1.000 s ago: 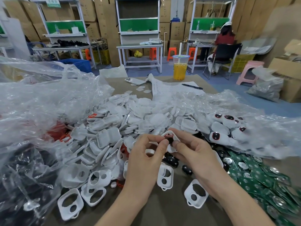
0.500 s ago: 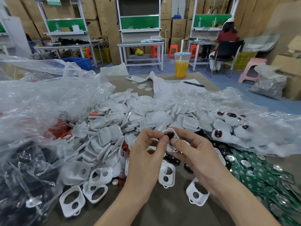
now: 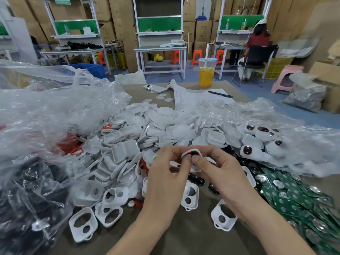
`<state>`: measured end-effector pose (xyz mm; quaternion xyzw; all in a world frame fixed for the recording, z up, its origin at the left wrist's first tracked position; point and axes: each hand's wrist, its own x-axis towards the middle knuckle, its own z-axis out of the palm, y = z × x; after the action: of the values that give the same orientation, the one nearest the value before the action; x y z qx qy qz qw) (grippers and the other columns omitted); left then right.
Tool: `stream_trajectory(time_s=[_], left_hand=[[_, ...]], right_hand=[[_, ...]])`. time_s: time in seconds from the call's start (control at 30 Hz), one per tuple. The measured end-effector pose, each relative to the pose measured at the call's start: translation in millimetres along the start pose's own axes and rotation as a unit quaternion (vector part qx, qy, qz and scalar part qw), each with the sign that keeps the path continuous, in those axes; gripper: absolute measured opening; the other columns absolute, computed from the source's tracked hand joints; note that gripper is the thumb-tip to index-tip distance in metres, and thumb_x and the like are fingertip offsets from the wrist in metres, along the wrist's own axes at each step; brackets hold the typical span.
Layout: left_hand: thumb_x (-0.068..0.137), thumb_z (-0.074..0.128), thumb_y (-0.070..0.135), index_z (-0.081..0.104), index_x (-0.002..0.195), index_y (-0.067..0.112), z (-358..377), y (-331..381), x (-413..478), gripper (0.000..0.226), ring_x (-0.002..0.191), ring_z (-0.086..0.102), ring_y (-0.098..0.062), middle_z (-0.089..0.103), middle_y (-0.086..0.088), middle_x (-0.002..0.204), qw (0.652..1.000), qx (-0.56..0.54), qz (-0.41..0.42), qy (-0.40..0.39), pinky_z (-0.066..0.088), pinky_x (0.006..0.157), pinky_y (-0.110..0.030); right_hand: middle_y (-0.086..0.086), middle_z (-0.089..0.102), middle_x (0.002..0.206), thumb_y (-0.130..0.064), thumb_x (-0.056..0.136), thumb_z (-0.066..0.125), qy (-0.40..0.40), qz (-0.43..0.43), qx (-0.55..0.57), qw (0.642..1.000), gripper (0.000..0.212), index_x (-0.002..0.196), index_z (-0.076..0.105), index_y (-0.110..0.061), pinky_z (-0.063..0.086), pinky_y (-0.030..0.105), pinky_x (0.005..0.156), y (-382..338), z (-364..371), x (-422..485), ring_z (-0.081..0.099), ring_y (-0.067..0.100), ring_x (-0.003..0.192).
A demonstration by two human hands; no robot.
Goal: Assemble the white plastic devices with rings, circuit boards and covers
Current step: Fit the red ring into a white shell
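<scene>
Heap of covers (image 3: 165,129) fills mid-frame, a bag (image 3: 46,111) spilling in from the left; circuit boards (image 3: 294,197) sit lower right, frames (image 3: 83,224) lower left. In front of the heap the left hand (image 3: 165,181) and right hand (image 3: 226,173) meet with one device (image 3: 192,151) between them; cup (image 3: 206,74), phone (image 3: 154,88) and pen (image 3: 220,94) lie upper centre behind it.

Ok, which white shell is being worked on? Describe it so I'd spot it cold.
On the brown table, find the heap of white shells in the middle. At its near edge the left hand and right hand meet, pinching one shell between them. It is the only shell held off the table, with a dark part and a red edge showing.
</scene>
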<state>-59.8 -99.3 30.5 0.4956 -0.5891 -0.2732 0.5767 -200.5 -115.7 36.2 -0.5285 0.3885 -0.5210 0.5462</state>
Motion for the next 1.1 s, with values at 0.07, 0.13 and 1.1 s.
stream_trajectory(time_s=[0.07, 0.13, 1.1], left_hand=[[0.095, 0.069, 0.022, 0.068, 0.097, 0.046, -1, 0, 1, 0.024, 0.095, 0.065, -0.003, 0.063, 0.019, 0.100, 0.999, 0.025, 0.030, 0.010, 0.048, 0.073, -0.011], [0.094, 0.070, 0.020, 0.071, 0.098, 0.044, -2, -1, 2, 0.024, 0.093, 0.064, -0.003, 0.061, 0.019, 0.098, 0.998, 0.043, 0.049, 0.015, 0.046, 0.071, -0.009], [0.097, 0.051, 0.044, 0.061, 0.122, 0.027, -6, 1, -11, 0.032, 0.104, 0.054, -0.007, 0.061, 0.016, 0.109, 0.892, 0.343, 0.207, -0.209, 0.029, 0.096, -0.016]], right_hand=[[0.006, 0.075, 0.100, -0.027, 0.084, 0.074, 0.001, -0.005, -0.007, 1.000, 0.019, 0.102, 0.075, -0.020, 0.059, 0.040, 0.092, 0, 0, 1, 0.073, 0.024, 0.097], [0.007, 0.076, 0.101, -0.021, 0.089, 0.073, 0.004, -0.006, -0.009, 1.000, 0.012, 0.100, 0.075, -0.020, 0.059, 0.039, 0.092, 1, -1, 1, 0.073, 0.025, 0.097], [0.009, 0.077, 0.086, -0.017, 0.104, 0.051, 0.180, -0.067, 0.046, 0.980, 0.007, 0.110, 0.051, -0.013, 0.058, 0.023, 0.064, -8, -14, 8, 0.075, 0.022, 0.076]])
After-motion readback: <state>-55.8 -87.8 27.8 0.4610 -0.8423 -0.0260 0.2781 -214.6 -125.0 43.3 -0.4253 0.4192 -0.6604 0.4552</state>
